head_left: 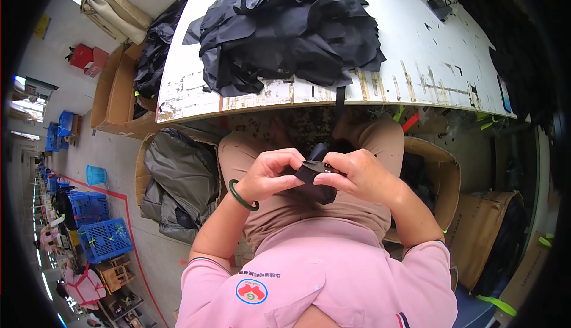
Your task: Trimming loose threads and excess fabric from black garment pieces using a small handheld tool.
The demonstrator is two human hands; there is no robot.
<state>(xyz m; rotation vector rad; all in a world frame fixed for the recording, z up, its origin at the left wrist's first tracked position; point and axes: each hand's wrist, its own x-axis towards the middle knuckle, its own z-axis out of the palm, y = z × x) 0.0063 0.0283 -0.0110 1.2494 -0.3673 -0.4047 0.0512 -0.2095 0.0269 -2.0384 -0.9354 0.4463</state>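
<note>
Above my lap, my left hand (275,172) pinches the edge of a black fabric piece (318,192) between thumb and fingers. The rest of that piece hangs down over my thighs. My right hand (360,174) is closed around small thread snips (317,166), their grey blades pointing left. The blade tips lie against the cloth at my left fingertips, and most of the handle is hidden in my right fingers. A dark green bangle (240,195) circles my left wrist. Both hands are close together, nearly touching.
Ahead stands a worn white table (416,84) with a large heap of black fabric pieces (291,27). Cardboard boxes flank my legs, one with grey-green fabric (181,179), another at the right (443,173). Blue crates (104,239) and a person (83,286) are far left.
</note>
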